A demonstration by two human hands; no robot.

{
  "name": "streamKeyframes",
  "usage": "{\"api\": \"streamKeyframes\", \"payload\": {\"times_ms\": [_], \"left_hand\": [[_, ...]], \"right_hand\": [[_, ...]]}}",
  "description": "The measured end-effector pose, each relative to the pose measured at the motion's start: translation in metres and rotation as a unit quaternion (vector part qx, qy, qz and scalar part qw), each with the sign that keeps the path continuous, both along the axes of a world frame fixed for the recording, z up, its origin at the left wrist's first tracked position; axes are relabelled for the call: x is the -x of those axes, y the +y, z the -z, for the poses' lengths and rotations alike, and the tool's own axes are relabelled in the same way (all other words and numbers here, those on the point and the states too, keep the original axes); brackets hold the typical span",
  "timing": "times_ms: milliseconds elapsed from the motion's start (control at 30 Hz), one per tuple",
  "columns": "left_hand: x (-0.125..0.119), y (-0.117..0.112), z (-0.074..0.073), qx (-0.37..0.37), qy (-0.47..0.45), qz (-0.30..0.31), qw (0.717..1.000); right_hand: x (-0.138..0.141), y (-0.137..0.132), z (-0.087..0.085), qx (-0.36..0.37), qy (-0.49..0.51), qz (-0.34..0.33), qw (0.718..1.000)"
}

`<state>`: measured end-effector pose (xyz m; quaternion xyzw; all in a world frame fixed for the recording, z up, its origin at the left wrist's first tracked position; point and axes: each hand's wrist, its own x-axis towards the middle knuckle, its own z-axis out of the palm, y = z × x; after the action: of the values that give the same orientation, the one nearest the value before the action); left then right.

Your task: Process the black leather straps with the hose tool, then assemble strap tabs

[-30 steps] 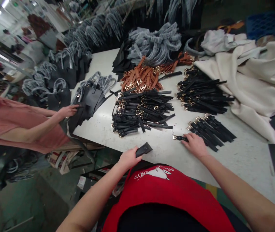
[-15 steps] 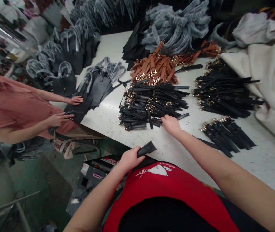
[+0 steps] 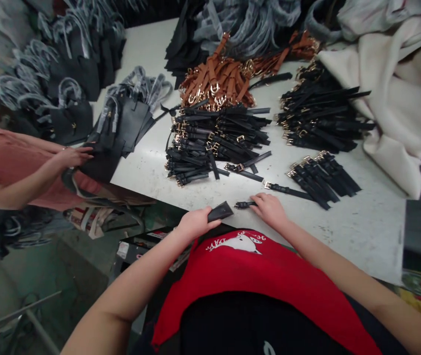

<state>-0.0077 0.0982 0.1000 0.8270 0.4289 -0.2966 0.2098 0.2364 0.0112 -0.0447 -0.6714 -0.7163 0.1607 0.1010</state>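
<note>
My left hand (image 3: pixel 198 222) is closed around a flat black leather-like piece (image 3: pixel 221 211), whose wide end sticks out toward the right. Close beside it, my right hand (image 3: pixel 268 209) pinches a short black buckle strap (image 3: pixel 243 204) just over the table's front edge. The strap's buckle end points left, toward the black piece, and the two stay apart. Another buckle strap (image 3: pixel 286 191) lies on the table just above my right hand. Beyond it spreads a large heap of black buckle straps (image 3: pixel 213 143) with gold buckles.
Brown straps (image 3: pixel 213 81) are heaped behind the black ones. To the right lie a small row of straps (image 3: pixel 325 177), another black pile (image 3: pixel 317 118) and cream fabric (image 3: pixel 388 98). At left, a co-worker's hand (image 3: pixel 75 157) touches a black bag (image 3: pixel 102 160) on the white table (image 3: pixel 151 180).
My right hand has drawn back from the black heap toward me, now with a buckle strap in it. My left hand keeps its hold. The view has shifted to the right.
</note>
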Motion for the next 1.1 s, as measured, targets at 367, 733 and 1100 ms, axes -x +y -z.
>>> {"api": "streamKeyframes", "payload": {"times_ms": [367, 733, 1100], "left_hand": [[-0.055, 0.002, 0.011, -0.008, 0.022, 0.045, 0.999], [-0.054, 0.000, 0.005, -0.012, 0.010, 0.039, 0.999], [-0.055, -0.014, 0.000, -0.026, -0.005, 0.030, 0.999]], "right_hand": [[0.004, -0.003, 0.026, -0.019, 0.077, 0.075, 0.994], [0.001, -0.002, 0.012, -0.006, 0.045, -0.001, 0.999], [0.000, -0.004, 0.010, -0.019, 0.072, 0.022, 0.997]]}}
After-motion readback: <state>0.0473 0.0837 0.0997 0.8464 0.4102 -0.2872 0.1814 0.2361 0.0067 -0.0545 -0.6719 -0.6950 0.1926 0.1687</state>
